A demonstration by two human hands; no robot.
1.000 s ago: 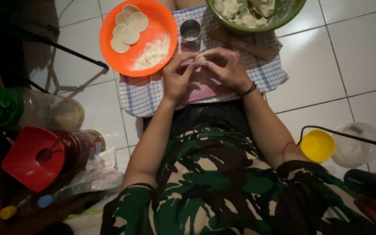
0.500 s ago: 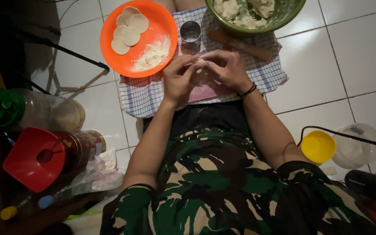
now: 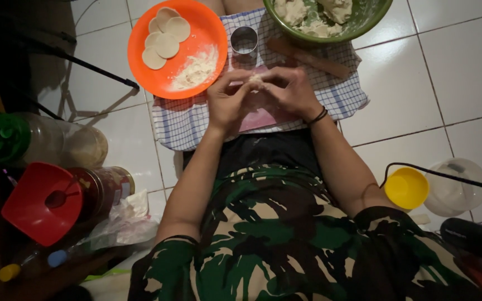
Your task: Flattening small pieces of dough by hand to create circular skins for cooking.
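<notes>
Dough piece (image 3: 256,82) between both hands, orange plate (image 3: 140,78) and metal cutter (image 3: 244,40) nearby

Dim pic, dark left, tile glare

Four dough discs (image 3: 165,34) on one orange plate (image 3: 140,72), one green bowl (image 3: 364,25), one metal cutter (image 3: 244,40)

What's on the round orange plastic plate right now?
The round orange plastic plate holds four flat pale dough discs, overlapping at its far side, and a loose heap of white flour nearer the hands. Whatever lies beneath the discs is covered.
</notes>
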